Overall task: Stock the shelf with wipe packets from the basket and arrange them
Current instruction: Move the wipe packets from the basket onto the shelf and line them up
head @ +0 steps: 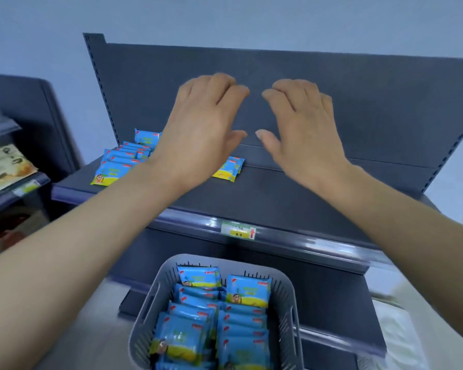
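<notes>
Left hand (pixel 202 124) and right hand (pixel 304 126) hover empty, fingers loosely curled, over the shelf (pixel 292 198); wipe packets (pixel 247 291) fill the basket (pixel 289 311) below. Light, soft, likely slick, they seem best pinched across their flat faces.

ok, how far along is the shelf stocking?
Done: a row of blue-and-yellow wipe packets lies at the left of the dark grey metal shelf, with a second small stack beside it. In hand: nothing; the left hand and right hand hover over the shelf, holding no packet. Left: the grey slotted plastic basket below is full of more packets, and packets cover only the shelf's left part.
</notes>
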The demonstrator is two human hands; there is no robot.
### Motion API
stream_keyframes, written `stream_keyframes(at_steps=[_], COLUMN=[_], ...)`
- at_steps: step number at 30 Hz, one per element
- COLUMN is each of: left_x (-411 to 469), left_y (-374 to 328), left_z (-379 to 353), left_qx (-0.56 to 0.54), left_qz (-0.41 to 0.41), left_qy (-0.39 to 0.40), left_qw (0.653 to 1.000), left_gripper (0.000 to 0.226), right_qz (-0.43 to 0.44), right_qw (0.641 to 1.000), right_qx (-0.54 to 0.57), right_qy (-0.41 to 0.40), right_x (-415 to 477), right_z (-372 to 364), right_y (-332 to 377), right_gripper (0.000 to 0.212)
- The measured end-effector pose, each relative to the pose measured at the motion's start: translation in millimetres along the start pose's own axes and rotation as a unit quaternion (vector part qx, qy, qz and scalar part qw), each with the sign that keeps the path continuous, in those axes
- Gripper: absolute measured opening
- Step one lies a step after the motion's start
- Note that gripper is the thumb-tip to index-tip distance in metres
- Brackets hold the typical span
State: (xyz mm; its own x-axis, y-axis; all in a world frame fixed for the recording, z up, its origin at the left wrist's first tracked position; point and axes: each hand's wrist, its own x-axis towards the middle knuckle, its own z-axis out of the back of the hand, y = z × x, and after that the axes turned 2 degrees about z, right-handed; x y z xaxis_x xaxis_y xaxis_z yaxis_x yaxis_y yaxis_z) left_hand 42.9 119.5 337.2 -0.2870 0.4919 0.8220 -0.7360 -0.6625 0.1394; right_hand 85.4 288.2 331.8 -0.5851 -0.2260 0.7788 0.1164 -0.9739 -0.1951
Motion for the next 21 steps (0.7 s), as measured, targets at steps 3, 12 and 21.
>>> stream_keyframes(at_steps=[3,12,21], left_x=[-26,-188,-302], left_y=[-12,-11,1], left_z=[8,-60,-129], left_qx=[-0.020,-0.120,-0.100], left_qz=[0.017,0.095,0.126], left_qy=[0.010,0.290,0.564], left_qw=[1.000,0.945,0.810], left_gripper=[0.050,0.051,0.046], right_qz=[-0.012,-0.004,-0.020], right_qw=[0.999,0.943,0.795], right_qx=[0.034,0.143,0.113], right_qy=[0.024,0.301,0.596], right_x=[-24,-158,-268], right_z=[2,-83,-159], right_y=[12,69,99], right_gripper=[0.049,0.040,0.040])
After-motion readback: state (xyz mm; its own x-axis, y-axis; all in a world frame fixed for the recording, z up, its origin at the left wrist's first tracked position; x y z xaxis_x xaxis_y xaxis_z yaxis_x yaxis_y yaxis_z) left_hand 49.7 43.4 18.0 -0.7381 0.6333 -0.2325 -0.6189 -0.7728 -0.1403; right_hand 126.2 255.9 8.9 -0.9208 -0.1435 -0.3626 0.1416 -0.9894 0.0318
